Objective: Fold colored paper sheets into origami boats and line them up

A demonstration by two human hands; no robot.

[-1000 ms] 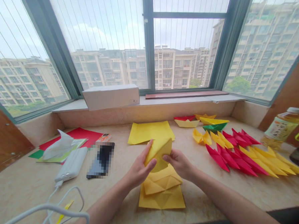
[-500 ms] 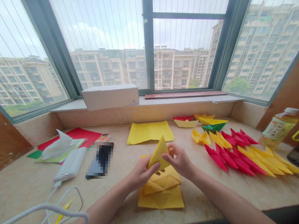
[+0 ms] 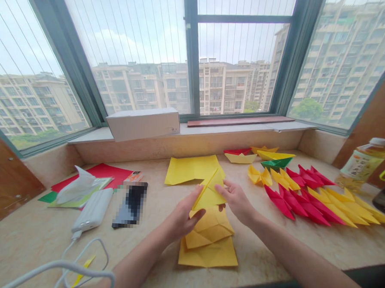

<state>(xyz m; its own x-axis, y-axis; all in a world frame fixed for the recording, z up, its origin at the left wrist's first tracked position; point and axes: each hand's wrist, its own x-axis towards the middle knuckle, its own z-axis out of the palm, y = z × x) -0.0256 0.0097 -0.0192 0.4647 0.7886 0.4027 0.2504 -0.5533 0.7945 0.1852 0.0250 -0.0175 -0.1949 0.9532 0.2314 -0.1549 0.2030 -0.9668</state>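
Note:
A folded piece of yellow paper (image 3: 209, 193) is held in the air between my hands, its pleat opened along a narrow crease. My left hand (image 3: 184, 216) grips its lower left side, and my right hand (image 3: 236, 202) pinches its right corner. Below them, a folded yellow paper stack (image 3: 208, 252) lies on the stone sill. A flat yellow sheet (image 3: 184, 169) lies beyond the hands, partly behind the held piece. Rows of red and yellow folded paper boats (image 3: 312, 206) sit to my right.
On the left are a white power bank (image 3: 91, 209), a pixelated phone (image 3: 131, 205), a tissue packet (image 3: 75, 187) and red paper (image 3: 103, 173). A white cable (image 3: 60, 268) lies at the front. A white box (image 3: 142, 124) stands on the window ledge; a yellow-liquid bottle (image 3: 362, 163) stands right.
The held yellow piece has opened from a narrow peak into a wider shape. My hands have spread slightly apart, with the right hand's fingers straighter.

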